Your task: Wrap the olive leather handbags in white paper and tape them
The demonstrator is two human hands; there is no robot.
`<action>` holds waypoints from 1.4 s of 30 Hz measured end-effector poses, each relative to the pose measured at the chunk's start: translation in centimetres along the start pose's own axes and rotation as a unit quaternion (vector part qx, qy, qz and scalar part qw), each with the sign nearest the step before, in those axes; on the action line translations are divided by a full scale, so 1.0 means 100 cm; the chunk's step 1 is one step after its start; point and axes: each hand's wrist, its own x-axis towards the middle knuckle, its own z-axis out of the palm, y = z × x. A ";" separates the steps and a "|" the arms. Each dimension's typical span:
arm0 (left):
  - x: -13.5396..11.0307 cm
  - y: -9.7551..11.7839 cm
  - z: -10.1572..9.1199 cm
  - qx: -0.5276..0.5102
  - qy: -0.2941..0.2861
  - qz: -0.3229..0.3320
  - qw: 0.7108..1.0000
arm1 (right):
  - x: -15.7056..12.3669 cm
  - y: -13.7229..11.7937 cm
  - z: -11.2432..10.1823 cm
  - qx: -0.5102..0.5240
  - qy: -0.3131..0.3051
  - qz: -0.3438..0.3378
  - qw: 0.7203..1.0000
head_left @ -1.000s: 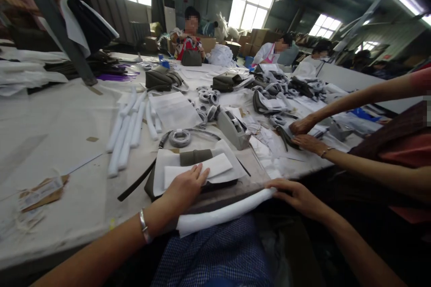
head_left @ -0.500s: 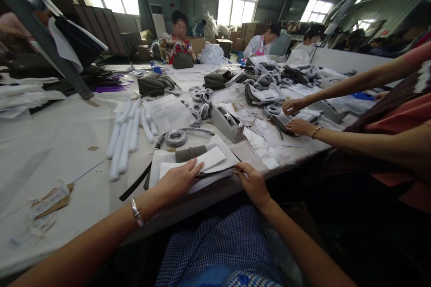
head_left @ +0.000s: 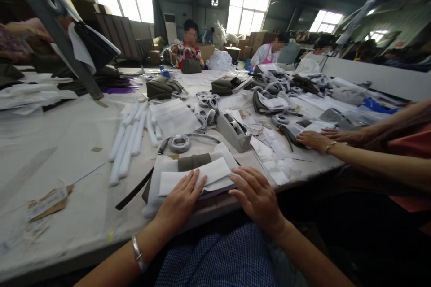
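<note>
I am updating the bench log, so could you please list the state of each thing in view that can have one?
Left hand: open, flat on the white paper.
Right hand: open, flat at the bag's edge.
White paper: folded, lying on the bag.
Olive bag: flat, paper-wrapped.
Tape dispenser: upright, untouched.

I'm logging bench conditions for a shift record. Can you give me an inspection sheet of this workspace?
Surface: long pale table, crowded at centre and far end.
Job's things: white wrap over an olive bag at the near edge.
Clutter: foam rolls, tape rolls, tape dispenser, paper scraps.
Hands: left hand and right hand flat on the wrap, fingers spread.
Cables: nothing seen; a dark strap lies beside the bag.
Surroundings: co-worker's hands at right, windows behind.
</note>
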 end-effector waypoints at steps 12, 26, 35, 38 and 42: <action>0.018 0.017 -0.008 0.074 -0.043 -0.026 0.996 | -0.007 0.028 0.070 -0.020 -0.161 -0.090 0.983; -0.004 0.010 0.022 0.064 0.108 0.006 0.992 | -0.048 -0.003 0.042 0.105 0.050 0.193 0.974; -0.002 0.009 0.017 0.063 0.106 0.014 0.992 | -0.047 0.009 0.044 0.459 0.005 0.517 0.723; -0.003 0.008 0.016 0.065 0.116 0.014 0.991 | -0.026 0.008 0.031 0.475 -0.054 0.503 0.720; -0.008 0.005 0.013 0.055 0.136 0.009 0.989 | -0.010 -0.010 0.030 0.556 0.001 0.507 0.659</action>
